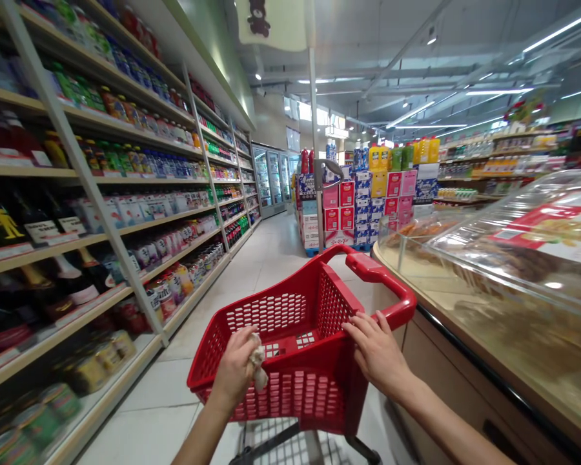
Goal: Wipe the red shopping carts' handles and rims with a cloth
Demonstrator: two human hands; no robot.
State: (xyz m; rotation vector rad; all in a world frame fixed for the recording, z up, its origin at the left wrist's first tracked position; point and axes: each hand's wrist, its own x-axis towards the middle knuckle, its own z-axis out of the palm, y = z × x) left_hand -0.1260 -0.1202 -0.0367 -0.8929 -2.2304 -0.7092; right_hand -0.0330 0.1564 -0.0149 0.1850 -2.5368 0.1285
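Note:
A red plastic shopping cart (290,381) with lattice sides stands in front of me, side-on, its basket holding nothing that I can see. My left hand (239,361) is at the near rim, closed around a crumpled whitish cloth or tissue (258,363). The wad sticks out on the thumb side, over the basket edge. My right hand (375,349) lies on the cart's rim close to the red handle (387,287), with its fingers stretched and somewhat apart. The underside of that hand is hidden.
Shelves of bottles and cans (169,219) line the left of a tiled aisle (266,252). A counter (445,349) with a clear-covered food display (503,258) stands close on the right. Stacked drink cartons (363,200) and glass-door fridges (271,174) are farther ahead.

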